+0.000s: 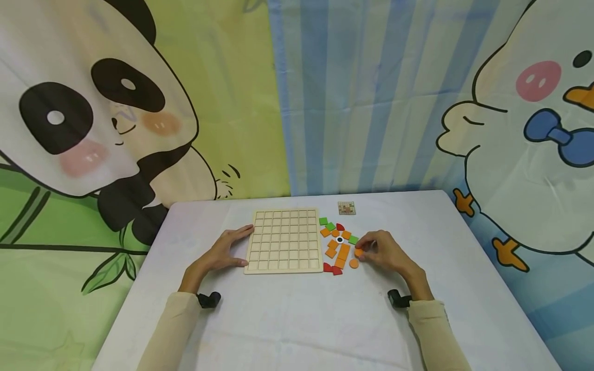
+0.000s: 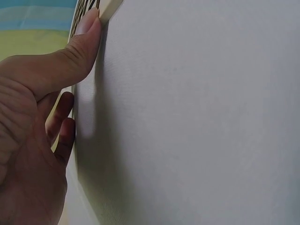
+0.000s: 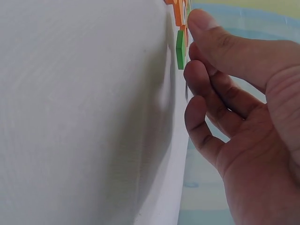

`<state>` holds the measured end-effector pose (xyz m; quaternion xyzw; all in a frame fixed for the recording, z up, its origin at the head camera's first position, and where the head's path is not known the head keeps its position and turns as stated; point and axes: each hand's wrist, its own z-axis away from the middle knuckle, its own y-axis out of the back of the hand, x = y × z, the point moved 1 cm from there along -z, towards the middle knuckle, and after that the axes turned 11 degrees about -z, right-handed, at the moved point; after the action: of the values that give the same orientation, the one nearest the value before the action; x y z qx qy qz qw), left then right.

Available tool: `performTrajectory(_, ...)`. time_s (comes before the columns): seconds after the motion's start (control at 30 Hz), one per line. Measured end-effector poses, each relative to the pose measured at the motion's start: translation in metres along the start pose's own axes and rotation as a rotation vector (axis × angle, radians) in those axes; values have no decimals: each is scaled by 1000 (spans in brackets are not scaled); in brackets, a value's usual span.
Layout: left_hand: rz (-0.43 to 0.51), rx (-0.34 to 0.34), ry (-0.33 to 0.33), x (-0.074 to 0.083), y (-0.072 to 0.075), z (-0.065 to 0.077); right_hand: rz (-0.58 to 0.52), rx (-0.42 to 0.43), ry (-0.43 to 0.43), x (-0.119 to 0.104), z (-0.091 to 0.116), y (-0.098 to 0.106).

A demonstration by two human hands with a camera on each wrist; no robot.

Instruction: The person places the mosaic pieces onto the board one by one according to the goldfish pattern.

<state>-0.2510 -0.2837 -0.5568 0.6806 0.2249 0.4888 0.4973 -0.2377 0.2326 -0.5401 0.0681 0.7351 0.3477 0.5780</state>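
Note:
A square wooden grid board (image 1: 284, 242) lies on the white table. My left hand (image 1: 226, 251) rests at its left edge, thumb and fingers spread apart and touching the rim. In the left wrist view the thumb (image 2: 77, 54) lies against the board's edge. Right of the board, my right hand (image 1: 384, 251) has its thumb and forefinger around a small orange piece (image 1: 358, 252); its full shape is hidden. Just below that lies an orange round piece (image 1: 354, 264). The right wrist view shows a green piece (image 3: 181, 49) near the right fingertips.
Loose orange, green and red pieces lie along the board's right side, among them an orange rectangle (image 1: 343, 252), a green square (image 1: 323, 221), a red piece (image 1: 336, 270) and a white round piece with a dark centre (image 1: 340, 240). A small patterned card (image 1: 346, 208) lies behind them.

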Motion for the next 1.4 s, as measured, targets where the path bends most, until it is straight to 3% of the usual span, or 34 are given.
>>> performTrajectory(0.57,23,-8,18,0,1,0,-28,13,55,-9,-6,-8)
performTrajectory(1.4,33,10,-24,1,1,0,-117,-7,82,-31,-31,-38)
